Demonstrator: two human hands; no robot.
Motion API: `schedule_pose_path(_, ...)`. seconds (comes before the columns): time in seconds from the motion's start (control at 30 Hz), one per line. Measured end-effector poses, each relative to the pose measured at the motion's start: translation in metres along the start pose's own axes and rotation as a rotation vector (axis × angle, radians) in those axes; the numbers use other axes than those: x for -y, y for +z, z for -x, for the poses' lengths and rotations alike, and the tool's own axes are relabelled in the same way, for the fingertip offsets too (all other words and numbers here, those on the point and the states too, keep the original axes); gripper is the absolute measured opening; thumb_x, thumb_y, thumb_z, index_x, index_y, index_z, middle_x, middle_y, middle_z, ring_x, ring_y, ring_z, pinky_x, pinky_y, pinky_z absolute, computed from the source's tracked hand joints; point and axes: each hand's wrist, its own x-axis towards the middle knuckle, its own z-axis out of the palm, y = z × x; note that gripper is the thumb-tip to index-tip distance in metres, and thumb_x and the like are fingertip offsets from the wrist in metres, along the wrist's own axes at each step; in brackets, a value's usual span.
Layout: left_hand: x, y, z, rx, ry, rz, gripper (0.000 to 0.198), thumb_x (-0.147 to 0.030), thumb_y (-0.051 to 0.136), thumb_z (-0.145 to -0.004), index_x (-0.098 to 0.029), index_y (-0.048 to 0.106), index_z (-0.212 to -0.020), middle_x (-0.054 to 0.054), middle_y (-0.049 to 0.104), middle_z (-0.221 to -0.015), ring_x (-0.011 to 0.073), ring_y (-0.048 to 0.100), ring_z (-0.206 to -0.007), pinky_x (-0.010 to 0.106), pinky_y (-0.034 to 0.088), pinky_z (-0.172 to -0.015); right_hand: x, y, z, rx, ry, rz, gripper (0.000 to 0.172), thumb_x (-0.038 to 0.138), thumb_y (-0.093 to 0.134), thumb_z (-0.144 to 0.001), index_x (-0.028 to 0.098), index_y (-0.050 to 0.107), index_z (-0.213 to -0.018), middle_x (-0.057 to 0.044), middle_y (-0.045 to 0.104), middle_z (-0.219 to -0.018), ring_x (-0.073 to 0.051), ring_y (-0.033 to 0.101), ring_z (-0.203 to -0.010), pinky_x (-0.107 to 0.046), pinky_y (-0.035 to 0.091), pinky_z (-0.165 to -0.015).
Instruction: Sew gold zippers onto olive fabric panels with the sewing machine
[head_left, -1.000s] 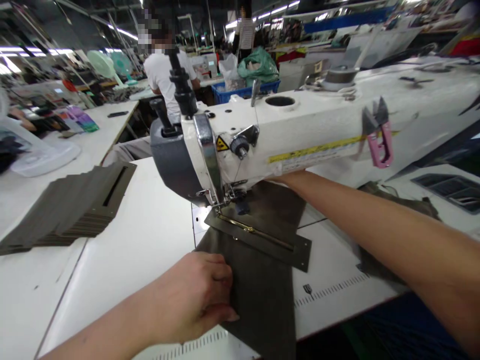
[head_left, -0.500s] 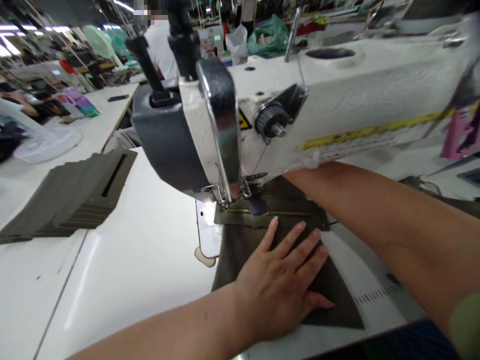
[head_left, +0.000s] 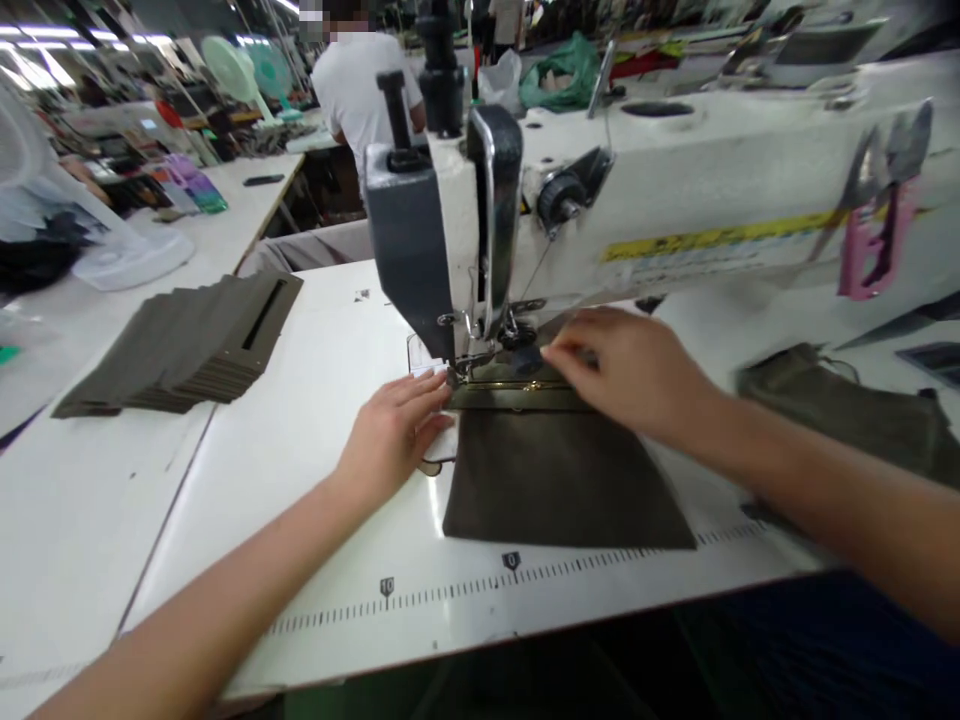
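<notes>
A dark olive fabric piece point(head_left: 562, 480) lies flat under the needle area of a white sewing machine point(head_left: 675, 190). Across it, below the presser foot point(head_left: 466, 368), runs a gold-toned zipper point(head_left: 525, 386). My left hand point(head_left: 394, 425) rests at the fabric's left edge beside the foot, fingers stretched out over the metal plate, thumb apart. On the other side my right hand point(head_left: 630, 370) is bent over the fabric, thumb and forefinger pinched together just right of a dark round part point(head_left: 527, 358) near the needle. What sits in that pinch, if anything, cannot be made out.
A stack of olive fabric pieces point(head_left: 180, 345) lies on the left of the white table point(head_left: 315, 330). Pink-handled snips point(head_left: 874, 245) hang on the machine arm. More olive fabric point(head_left: 847, 405) lies right. A person in white point(head_left: 367, 90) is beyond.
My left hand has moved from flat on the fabric to its left edge by the foot. My right hand, earlier hidden behind the machine, now shows in front. The view has shifted.
</notes>
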Motion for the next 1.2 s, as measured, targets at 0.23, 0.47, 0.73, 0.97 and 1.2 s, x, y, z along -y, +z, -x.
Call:
schedule_pose_path(0.23, 0.007, 0.009, -0.018, 0.045, 0.045, -0.174, 0.018, -0.016, 0.044, -0.087, -0.014, 0.062, -0.09, 0.007, 0.069, -0.084, 0.0188, 0.065, -0.077, 0.033, 0.052, -0.072, 0.06, 0.023, 0.027, 0.114, -0.088, 0.069, 0.017, 0.021, 0.051, -0.085, 0.012, 0.064, -0.089, -0.009, 0.064, -0.085, -0.021, 0.056, -0.075, -0.031, 0.041, -0.064)
schedule_pose_path(0.47, 0.003, 0.007, -0.017, 0.035, 0.021, -0.207, 0.014, -0.013, 0.05, -0.083, -0.014, 0.064, -0.085, 0.005, 0.069, -0.081, 0.0187, 0.064, -0.073, 0.031, 0.049, -0.071, 0.055, 0.038, 0.007, 0.159, -0.046, 0.125, 0.027, 0.03, 0.049, -0.087, 0.014, 0.06, -0.107, -0.006, 0.065, -0.082, -0.02, 0.059, -0.069, -0.031, 0.038, -0.058)
schedule_pose_path(0.73, -0.008, 0.013, -0.01, 0.104, 0.078, -0.326, 0.016, -0.011, 0.049, -0.083, -0.013, 0.061, -0.093, 0.01, 0.064, -0.095, 0.0222, 0.059, -0.087, 0.038, 0.045, -0.082, 0.049, 0.042, 0.014, -0.071, -0.182, 0.108, 0.024, 0.023, 0.046, -0.087, 0.012, 0.064, -0.099, -0.01, 0.064, -0.092, -0.023, 0.056, -0.086, -0.037, 0.041, -0.077)
schedule_pose_path(0.97, -0.016, 0.016, -0.012, 0.061, 0.058, -0.433, 0.018, -0.013, 0.043, -0.086, -0.013, 0.061, -0.088, 0.01, 0.062, -0.085, 0.0232, 0.058, -0.081, 0.038, 0.046, -0.074, 0.04, 0.055, 0.011, 0.069, -0.152, 0.034, 0.038, 0.018, 0.043, -0.086, 0.001, 0.05, -0.119, -0.018, 0.05, -0.125, -0.027, 0.042, -0.118, -0.042, 0.035, -0.098)
schedule_pose_path(1.2, -0.017, 0.016, -0.015, 0.098, 0.064, -0.444, 0.016, -0.015, 0.046, -0.085, -0.013, 0.062, -0.088, 0.009, 0.062, -0.083, 0.0234, 0.057, -0.078, 0.038, 0.046, -0.073, 0.037, 0.051, 0.011, 0.088, -0.162, 0.032, 0.038, 0.018, 0.042, -0.087, -0.001, 0.049, -0.119, -0.019, 0.048, -0.126, -0.027, 0.043, -0.117, -0.042, 0.035, -0.099)
